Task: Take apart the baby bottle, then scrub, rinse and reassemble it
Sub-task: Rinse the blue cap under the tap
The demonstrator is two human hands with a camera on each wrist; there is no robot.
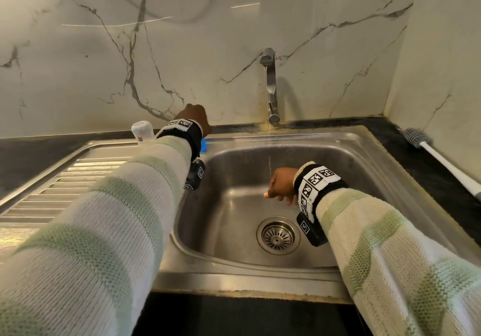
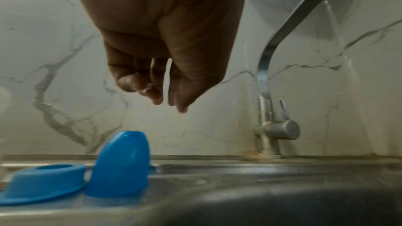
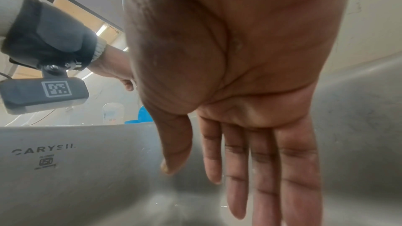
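Observation:
A blue bottle cap (image 2: 121, 164) stands on the sink's back ledge, with the blue collar ring (image 2: 43, 183) lying right beside it on the left. My left hand (image 2: 165, 99) hangs above them, fingers loosely curled, holding nothing. In the head view only a sliver of the cap (image 1: 203, 145) shows under that hand (image 1: 194, 117). The whitish bottle body (image 1: 141, 130) stands on the ledge further left. My right hand (image 1: 278, 192) is low inside the basin beside the thin water stream (image 1: 269, 164). Its palm (image 3: 250, 75) is flat, fingers straight and empty.
The steel tap (image 1: 270, 86) at the back of the sink (image 1: 364, 153) is running. A drain strainer (image 1: 278, 235) sits below my right wrist. A bottle brush (image 1: 440, 158) lies on the dark counter at right. A ribbed drainboard (image 1: 65, 179) lies left.

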